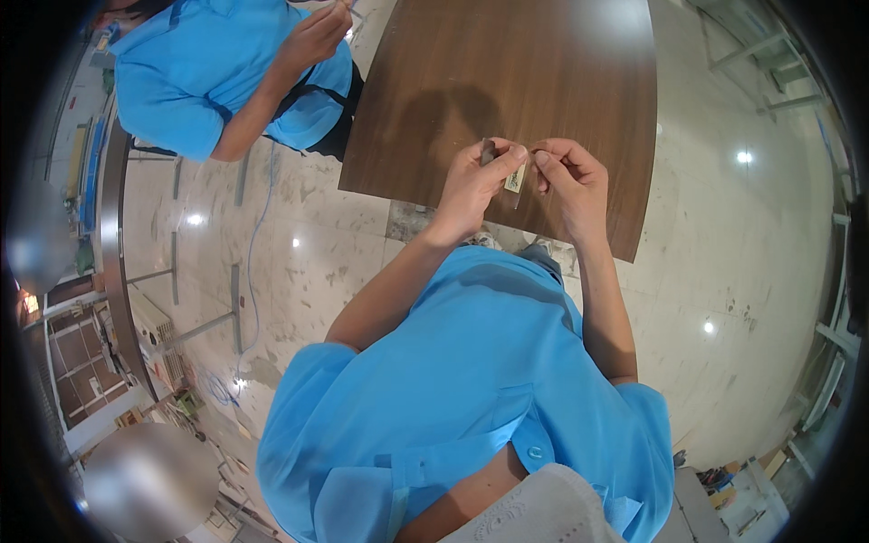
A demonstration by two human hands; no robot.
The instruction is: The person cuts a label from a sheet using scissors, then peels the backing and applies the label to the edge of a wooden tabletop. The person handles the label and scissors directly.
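Note:
Above the near edge of a brown wooden table (561, 81), my two hands are close together. My left hand (475, 185) is closed on a small pale flat piece (514, 179) with dark markings, which sticks out below the thumb. A dark piece (488, 151) also shows between the fingers of that hand; its kind is unclear. Beside it, my right hand (577, 181) has thumb and forefinger pinched together near the top of the pale piece. What the right fingertips hold, if anything, is too small to make out.
At the upper left, a person in a blue shirt (199, 72) is beside the table, one hand (317, 36) raised. Farther left is another table's dark edge (113, 235) with metal legs. A thin blue cable (256, 262) runs over the tiled floor (724, 244).

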